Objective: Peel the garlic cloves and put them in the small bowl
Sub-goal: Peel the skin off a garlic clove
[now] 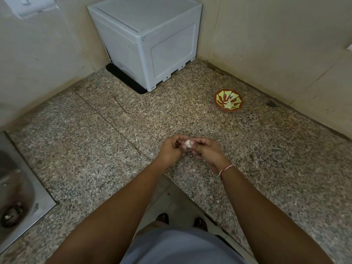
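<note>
Closest to me is a grey-blue shirt front [181, 248], with sandalled feet [181, 220] showing on the floor beyond it. Both forearms reach out over the speckled granite counter [95, 149]. My left hand [170, 149] and right hand [206, 150] meet fingertip to fingertip, and between them I see one pale garlic clove [188, 143] pinched from both sides: left fingers curled around its near-left side, right thumb and forefinger on its right end. A red and white thread band [225, 168] circles the right wrist.

Beyond the right hand and off to its right, well apart from it, sits the small bowl [228, 100], red-brown with a green leaf pattern, holding a few pale pieces; I cannot tell whether they are cloves or skins. Far beyond the left hand a pale grey plastic box [148, 40] stands in the wall corner. Well to the left of the left hand lies a steel sink [17, 187] with its drain.
</note>
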